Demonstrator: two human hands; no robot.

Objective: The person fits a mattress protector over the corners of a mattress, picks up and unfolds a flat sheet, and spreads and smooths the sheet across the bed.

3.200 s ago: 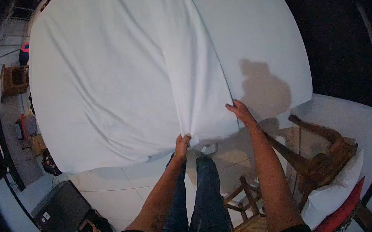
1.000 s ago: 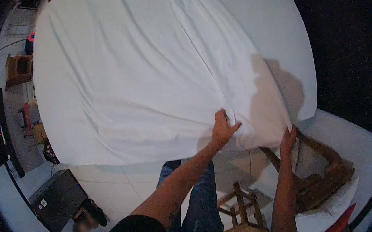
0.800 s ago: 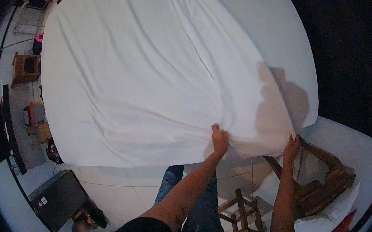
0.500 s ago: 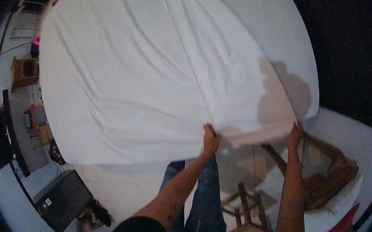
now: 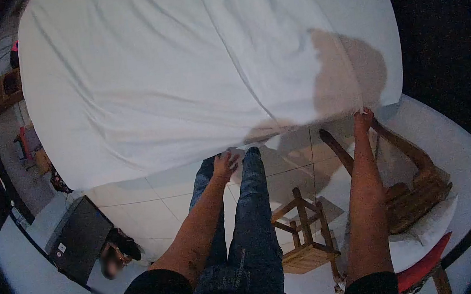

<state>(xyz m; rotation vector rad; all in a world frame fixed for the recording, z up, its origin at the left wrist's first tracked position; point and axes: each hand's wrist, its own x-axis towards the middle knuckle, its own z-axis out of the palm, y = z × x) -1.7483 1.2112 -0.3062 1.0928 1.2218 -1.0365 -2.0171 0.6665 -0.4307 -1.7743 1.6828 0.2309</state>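
A large white bedsheet (image 5: 171, 68) with long creases covers the bed in front of me. My right hand (image 5: 363, 119) is closed on the sheet's near edge, toward the right corner. At the middle of that same edge, my left hand (image 5: 226, 166) lies just below the hem, fingers apart and nothing held in them. Shadows of my head and arms fall across the right part of the sheet.
A small wooden stool (image 5: 308, 256) stands on the tiled floor (image 5: 138, 196) right of my legs. Beyond my right arm is a wooden chair (image 5: 417, 203). A dark box-shaped cabinet (image 5: 80, 241) stands at lower left, and a wooden cabinet (image 5: 6, 92) farther back.
My left hand has let go of the sheet's edge and moved left, its fingers opening. My right hand keeps its hold near the corner. The view has shifted, with the bed edge now higher.
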